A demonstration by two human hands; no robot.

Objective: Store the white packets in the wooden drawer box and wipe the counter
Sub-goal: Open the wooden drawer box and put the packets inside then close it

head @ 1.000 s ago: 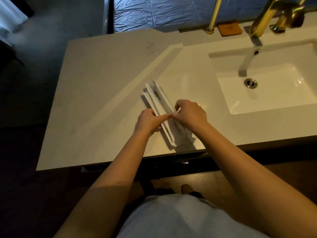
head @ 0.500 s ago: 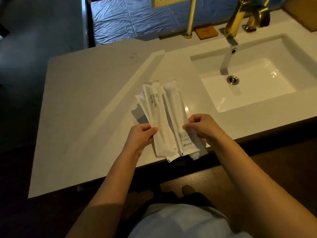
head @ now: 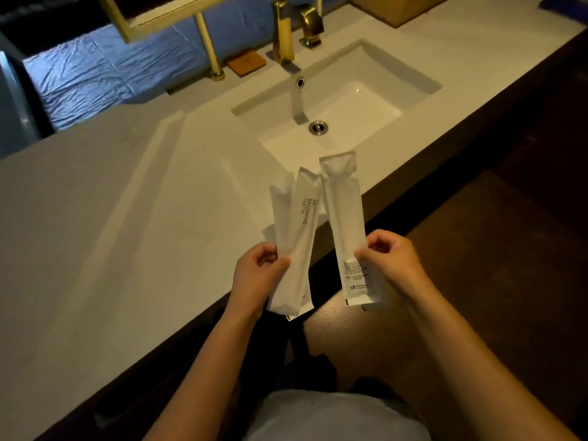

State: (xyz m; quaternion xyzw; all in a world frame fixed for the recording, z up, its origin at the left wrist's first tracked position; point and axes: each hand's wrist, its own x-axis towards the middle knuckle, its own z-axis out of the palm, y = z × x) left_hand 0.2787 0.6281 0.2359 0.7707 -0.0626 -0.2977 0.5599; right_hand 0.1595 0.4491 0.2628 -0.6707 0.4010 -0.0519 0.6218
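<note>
Splitting the bundle marks the change: half a second ago the white packets sat together over the counter (head: 127,233); now the left hand (head: 254,275) pinches two or more packets (head: 294,237), the right hand (head: 389,262) one packet (head: 345,224). All are lifted, ready for storing. Long axes point toward twelve o'clock.

How many long white paper packets (head: 294,237) overlap in my left hand (head: 254,278) I cannot tell. The far tan wooden box (head: 399,7) is cut off by the top edge. Fine print on my right hand's white packet (head: 345,224) is too small to read.
</note>
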